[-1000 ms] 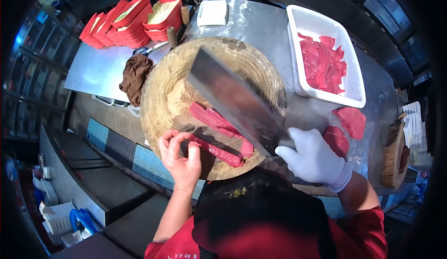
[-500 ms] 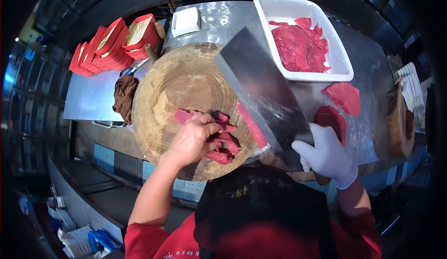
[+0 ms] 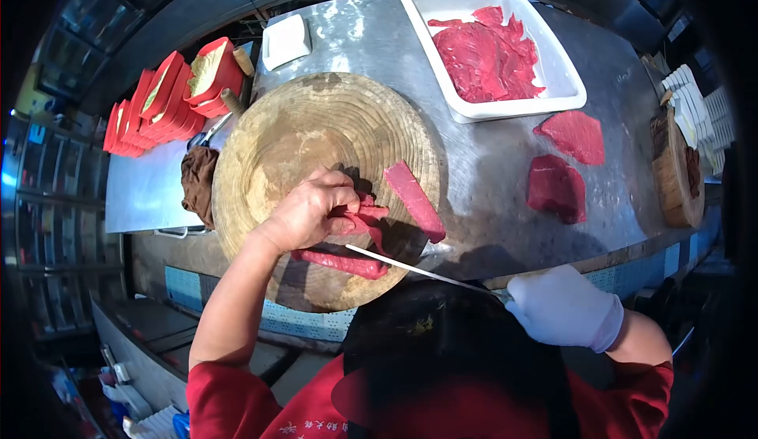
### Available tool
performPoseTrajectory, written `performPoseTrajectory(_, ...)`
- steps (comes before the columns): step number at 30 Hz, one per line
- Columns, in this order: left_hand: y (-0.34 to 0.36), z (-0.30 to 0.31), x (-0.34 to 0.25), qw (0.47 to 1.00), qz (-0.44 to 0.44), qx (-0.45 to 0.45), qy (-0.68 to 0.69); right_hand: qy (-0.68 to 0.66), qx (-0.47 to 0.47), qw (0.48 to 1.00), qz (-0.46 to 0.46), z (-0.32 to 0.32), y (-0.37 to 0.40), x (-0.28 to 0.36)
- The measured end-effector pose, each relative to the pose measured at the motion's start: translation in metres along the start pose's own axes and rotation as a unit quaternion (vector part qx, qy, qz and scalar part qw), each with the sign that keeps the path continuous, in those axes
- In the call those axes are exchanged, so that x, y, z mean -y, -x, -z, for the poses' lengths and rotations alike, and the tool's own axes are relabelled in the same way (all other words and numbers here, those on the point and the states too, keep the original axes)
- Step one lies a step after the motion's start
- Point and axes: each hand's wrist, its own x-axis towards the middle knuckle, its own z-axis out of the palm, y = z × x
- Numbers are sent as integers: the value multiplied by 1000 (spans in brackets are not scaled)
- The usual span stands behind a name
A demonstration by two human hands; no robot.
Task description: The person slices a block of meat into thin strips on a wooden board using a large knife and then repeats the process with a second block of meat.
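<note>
the meat strips (image 3: 365,216) sit on the near half of the round chopping block (image 3: 316,115), bunched under the left hand (image 3: 304,214). on my feed that hand is bare, knuckles up, wrist bent. its fingers (image 3: 339,200) are curled together and pressed down on the bunch, pinning it to the wood. the strips are raw, deep red and wet-looking, cut narrow, with their long axis running across the block from the left fingers toward the right hand.

the right hand (image 3: 564,309) wears a white glove, and its fingers are clamped on the cleaver (image 3: 418,272). i see the blade almost edge-on, as a thin bright line. its long axis runs from the right fingers to a tip just beside the left fingers.

one longer strip (image 3: 343,264) lies just nearer me than the left fingers. a single flat strip (image 3: 414,200) lies slantwise just past them. the block is pale wood, ringed and scored.

well beyond both sets of fingers, on the steel tabletop (image 3: 474,170), a white plastic tray (image 3: 505,109) holds thin red slices. two thick meat slabs (image 3: 557,189) lie bare on the metal between that tray and the right fingers. off past the left fingers are a crumpled brown cloth (image 3: 197,182) and a row of red containers (image 3: 162,103).
</note>
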Motion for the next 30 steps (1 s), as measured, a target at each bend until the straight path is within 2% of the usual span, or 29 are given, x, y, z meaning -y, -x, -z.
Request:
performPoseTrajectory(2,-4,2,-4,995,55,67,56,21,-25,999,42,-6,-5,3)
performPoseTrajectory(3,-3,-1,-4,992,80,74,65,18,-27,999,33,-5,-6,6)
performPoseTrajectory(8,-4,-2,-9,996,46,65,49,62,-49,997,12,-4,8,10)
performPoseTrajectory(9,-3,-1,-10,991,72,72,83,60,-54,997,10,-2,14,8)
performPoseTrajectory(10,-4,0,-11,985,98,79,116,27,-41,999,-22,1,24,5)
performPoseTrajectory(12,-5,0,-6,986,87,94,108,-7,-35,998,-57,0,40,-5)
performPoseTrajectory(14,-12,-3,-7,996,17,24,81,-108,-83,980,-145,-7,57,-13)
performPoseTrajectory(15,-20,-5,-11,992,25,45,113,-188,-123,958,-177,-13,62,-14)
performPoseTrajectory(16,-32,-7,-17,992,24,46,114,-189,-123,958,-178,-20,63,-15)
performPoseTrajectory(18,-58,-12,-29,989,-92,105,50,-344,-202,873,-282,-33,64,-18)
performPoseTrajectory(19,-67,-19,-27,983,-133,120,36,-435,-222,820,-298,-35,63,-16)
performPoseTrajectory(20,-72,-27,-25,982,-155,107,16,-440,-228,815,-299,-37,62,-15)
performPoseTrajectory(22,-80,-32,-24,984,-114,135,-4,-535,-307,741,-265,-43,61,-16)
performPoseTrajectory(23,-84,-30,-27,983,-119,142,-6,-539,-312,736,-267,-48,63,-18)
performPoseTrajectory(25,-91,-22,-35,976,-39,208,-58,-559,-341,709,-260,-60,68,-21)
performPoseTrajectory(26,-93,-22,-35,975,-41,212,-61,-562,-344,706,-260,-63,69,-20)
performPoseTrajectory(28,-95,-21,-33,965,-35,240,-100,-617,-341,638,-309,-67,71,-18)
performPoseTrajectory(30,-91,-22,-26,965,-66,230,-106,-611,-356,632,-316,-83,74,-20)
